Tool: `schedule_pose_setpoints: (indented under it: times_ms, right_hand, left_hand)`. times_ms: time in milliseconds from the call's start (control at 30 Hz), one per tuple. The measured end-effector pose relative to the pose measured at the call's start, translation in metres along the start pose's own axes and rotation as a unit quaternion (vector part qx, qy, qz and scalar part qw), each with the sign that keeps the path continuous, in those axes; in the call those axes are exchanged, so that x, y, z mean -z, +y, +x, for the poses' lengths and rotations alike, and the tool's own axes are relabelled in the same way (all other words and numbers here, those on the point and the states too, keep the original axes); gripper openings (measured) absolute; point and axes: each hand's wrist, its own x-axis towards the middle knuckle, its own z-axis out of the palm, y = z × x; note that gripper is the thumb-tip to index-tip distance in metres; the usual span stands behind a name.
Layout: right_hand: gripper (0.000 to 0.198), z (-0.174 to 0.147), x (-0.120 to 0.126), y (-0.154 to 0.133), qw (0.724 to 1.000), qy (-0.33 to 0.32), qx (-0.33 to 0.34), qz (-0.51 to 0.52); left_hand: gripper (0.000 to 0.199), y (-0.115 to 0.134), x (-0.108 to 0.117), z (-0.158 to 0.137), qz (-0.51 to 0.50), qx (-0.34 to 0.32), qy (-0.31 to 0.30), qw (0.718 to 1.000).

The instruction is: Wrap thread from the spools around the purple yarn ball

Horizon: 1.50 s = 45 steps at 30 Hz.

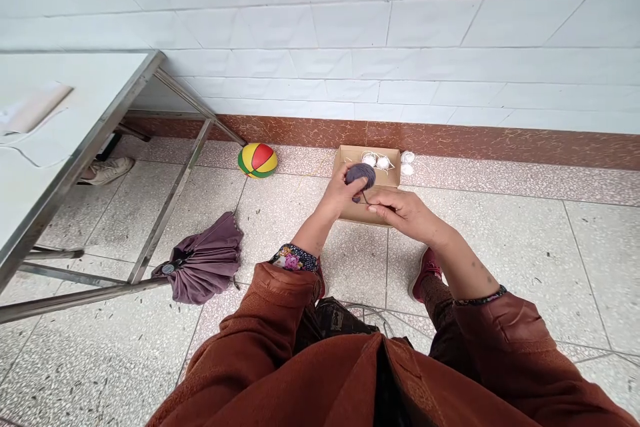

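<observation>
My left hand [341, 192] is wrapped round a dark grey-purple ball of yarn [362, 175]. A strand of the same yarn runs from the ball to my right hand [404, 211], whose thumb and fingers pinch it just to the right. Below both hands a cardboard box [367, 215] stands open on the floor. White yarn balls [383, 163] lie in its far part, partly hidden by my hands. Just outside the box's right side are more white yarn balls [407, 157].
A multicoloured ball [258, 160] rests by the tiled wall. A folded purple umbrella [207, 260] lies beside the metal-framed table [113, 97] at left. Another person's shoe [111, 171] shows under that table. My red shoe [425, 273] is below my right hand.
</observation>
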Motion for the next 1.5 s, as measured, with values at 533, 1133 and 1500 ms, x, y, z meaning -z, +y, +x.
schedule_pose_setpoints:
  times_ms: [533, 1133, 1500]
  right_hand:
    - [0.029, -0.008, -0.013, 0.060, 0.974, 0.156, -0.155, -0.049]
    - [0.033, -0.001, 0.009, 0.038, 0.966, 0.229, -0.116, -0.015]
    - [0.020, -0.008, -0.019, 0.053, 0.988, 0.075, -0.125, -0.047]
  left_hand:
    - [0.069, 0.008, -0.008, -0.013, -0.208, 0.053, -0.165, 0.963]
    - [0.079, 0.007, -0.004, -0.024, -0.054, 0.103, -0.269, 0.956]
    - [0.057, -0.003, -0.002, -0.004, -0.218, 0.088, -0.103, 0.966]
